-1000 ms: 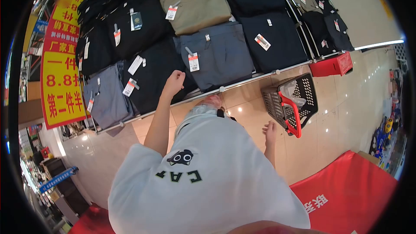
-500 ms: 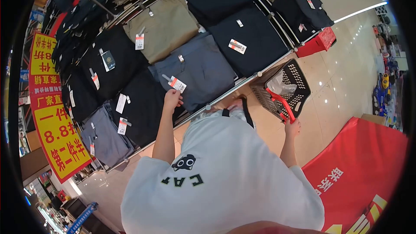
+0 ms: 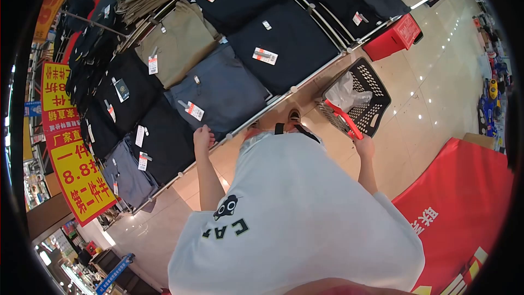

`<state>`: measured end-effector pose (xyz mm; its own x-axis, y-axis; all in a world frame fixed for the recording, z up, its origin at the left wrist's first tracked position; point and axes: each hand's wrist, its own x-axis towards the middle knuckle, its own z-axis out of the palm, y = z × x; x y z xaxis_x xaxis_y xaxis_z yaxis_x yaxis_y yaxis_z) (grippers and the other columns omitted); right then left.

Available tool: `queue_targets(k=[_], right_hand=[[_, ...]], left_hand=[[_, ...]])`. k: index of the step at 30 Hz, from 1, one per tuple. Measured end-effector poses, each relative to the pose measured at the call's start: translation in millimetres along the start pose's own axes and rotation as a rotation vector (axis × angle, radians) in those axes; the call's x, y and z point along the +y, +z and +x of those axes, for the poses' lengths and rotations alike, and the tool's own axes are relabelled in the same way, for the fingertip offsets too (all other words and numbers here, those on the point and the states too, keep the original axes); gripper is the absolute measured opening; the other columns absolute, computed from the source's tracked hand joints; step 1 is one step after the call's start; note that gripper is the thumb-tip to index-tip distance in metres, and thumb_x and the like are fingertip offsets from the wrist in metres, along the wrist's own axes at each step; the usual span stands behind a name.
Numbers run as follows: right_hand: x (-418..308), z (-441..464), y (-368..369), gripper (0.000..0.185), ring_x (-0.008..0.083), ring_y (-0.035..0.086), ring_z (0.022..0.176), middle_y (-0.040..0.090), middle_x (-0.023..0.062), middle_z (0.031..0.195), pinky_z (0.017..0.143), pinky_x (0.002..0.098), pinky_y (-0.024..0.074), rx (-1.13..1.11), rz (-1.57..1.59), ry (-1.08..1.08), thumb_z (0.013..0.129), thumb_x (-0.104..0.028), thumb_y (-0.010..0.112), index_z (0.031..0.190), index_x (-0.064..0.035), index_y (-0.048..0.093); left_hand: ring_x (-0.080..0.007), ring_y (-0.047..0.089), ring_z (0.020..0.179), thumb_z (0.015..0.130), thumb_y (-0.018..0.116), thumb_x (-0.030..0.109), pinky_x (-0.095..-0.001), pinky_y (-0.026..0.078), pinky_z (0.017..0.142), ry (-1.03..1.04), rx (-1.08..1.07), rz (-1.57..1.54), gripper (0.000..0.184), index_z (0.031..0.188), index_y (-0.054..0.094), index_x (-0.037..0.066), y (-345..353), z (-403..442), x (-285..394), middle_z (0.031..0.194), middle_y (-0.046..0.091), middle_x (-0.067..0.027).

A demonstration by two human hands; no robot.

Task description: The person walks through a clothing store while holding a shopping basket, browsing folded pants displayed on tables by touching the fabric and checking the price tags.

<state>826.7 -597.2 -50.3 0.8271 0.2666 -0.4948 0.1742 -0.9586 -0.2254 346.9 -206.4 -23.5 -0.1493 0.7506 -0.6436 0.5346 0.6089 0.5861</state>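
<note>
Loosely curled, left hand (image 3: 203, 137) near grey trousers (image 3: 221, 95); can't tell if pinching. Right hand (image 3: 364, 146): fingers round red handle (image 3: 345, 119), palm hidden.

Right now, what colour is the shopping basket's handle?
Red: the handle on the dark grey basket, clearest in the head view.

Red, yellow and white around dark trousers.
White shirt (image 3: 295, 202) with a black cat print (image 3: 225, 207) and dark lettering; slate-blue, khaki and near-black trousers (image 3: 218, 93); white tags (image 3: 195, 111) banded orange-red; grey basket (image 3: 367, 90) dotted with holes, red handle (image 3: 345, 120); sign (image 3: 82, 183) in red and yellow blocks; beige floor (image 3: 420, 98).
</note>
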Motion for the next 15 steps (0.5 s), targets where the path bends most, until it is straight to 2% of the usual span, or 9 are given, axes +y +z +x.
queue_targets(k=[4, 6, 7, 9, 10, 14, 15], right_hand=[[8.6, 26.6, -16.7, 0.033, 0.0377, 0.069, 0.089, 0.071, 0.0192, 0.091, 0.078, 0.0474, 0.0540, 0.024, -0.038, -0.060, 0.081, -0.039, 0.065, 0.098, -0.0135, 0.074], [12.9, 36.7, -21.5, 0.031, 0.0385, 0.068, 0.087, 0.071, 0.0187, 0.090, 0.076, 0.0478, 0.0544, 0.039, -0.064, -0.104, 0.081, -0.038, 0.064, 0.098, -0.0142, 0.075], [14.6, 39.7, -24.5, 0.031, 0.0385, 0.068, 0.087, 0.071, 0.0187, 0.090, 0.076, 0.0478, 0.0544, 0.021, -0.068, -0.105, 0.081, -0.038, 0.064, 0.098, -0.0142, 0.075], [14.3, 49.4, -29.5, 0.030, 0.0390, 0.068, 0.085, 0.071, 0.0182, 0.089, 0.075, 0.0479, 0.0547, 0.065, -0.055, -0.119, 0.081, -0.038, 0.064, 0.097, -0.0144, 0.074], [14.8, 54.0, -29.8, 0.029, 0.0385, 0.069, 0.085, 0.071, 0.0178, 0.089, 0.074, 0.0479, 0.0547, 0.094, -0.048, -0.112, 0.081, -0.038, 0.065, 0.096, -0.0147, 0.075], [13.5, 67.0, -38.6, 0.029, 0.0379, 0.069, 0.085, 0.071, 0.0169, 0.089, 0.074, 0.0469, 0.0549, 0.135, -0.061, -0.080, 0.081, -0.039, 0.067, 0.096, -0.0150, 0.075], [14.8, 71.5, -39.7, 0.029, 0.0379, 0.069, 0.085, 0.071, 0.0169, 0.089, 0.074, 0.0469, 0.0549, 0.126, -0.060, -0.085, 0.081, -0.039, 0.067, 0.096, -0.0150, 0.075]], left_hand=[[-0.0133, 0.060, 0.057, 0.099, 0.048, 0.035, -0.0253, 0.047, 0.047, 0.072, -0.004, 0.007, 0.036, 0.095, 0.063, 0.002, 34.8, -18.9, 7.8, 0.071, 0.064, -0.0072], [-0.0177, 0.063, 0.064, 0.097, 0.051, 0.034, -0.0304, 0.049, 0.055, 0.177, -0.019, -0.013, 0.037, 0.093, 0.065, 0.000, 52.5, -25.9, 4.5, 0.072, 0.066, -0.0101], [-0.0177, 0.063, 0.064, 0.097, 0.051, 0.034, -0.0304, 0.049, 0.055, 0.164, -0.010, -0.003, 0.037, 0.093, 0.065, 0.000, 59.2, -27.9, -0.8, 0.072, 0.066, -0.0101], [-0.0230, 0.065, 0.072, 0.095, 0.053, 0.032, -0.0364, 0.051, 0.065, 0.435, 0.080, 0.311, 0.037, 0.092, 0.068, -0.002, 72.3, -31.6, -3.6, 0.075, 0.067, -0.0139], [-0.0276, 0.066, 0.077, 0.092, 0.055, 0.030, -0.0387, 0.050, 0.074, 0.434, 0.128, 0.376, 0.035, 0.092, 0.069, -0.001, 76.1, -35.9, -3.3, 0.079, 0.069, -0.0170], [-0.0312, 0.067, 0.081, 0.092, 0.055, 0.031, -0.0363, 0.050, 0.074, 0.433, 0.170, 0.312, 0.033, 0.093, 0.070, 0.001, 78.7, -46.9, -5.5, 0.084, 0.070, -0.0178], [-0.0336, 0.067, 0.084, 0.092, 0.055, 0.032, -0.0392, 0.049, 0.077, 0.415, 0.158, 0.260, 0.033, 0.093, 0.071, 0.004, 79.4, -45.6, -7.1, 0.086, 0.071, -0.0177]])
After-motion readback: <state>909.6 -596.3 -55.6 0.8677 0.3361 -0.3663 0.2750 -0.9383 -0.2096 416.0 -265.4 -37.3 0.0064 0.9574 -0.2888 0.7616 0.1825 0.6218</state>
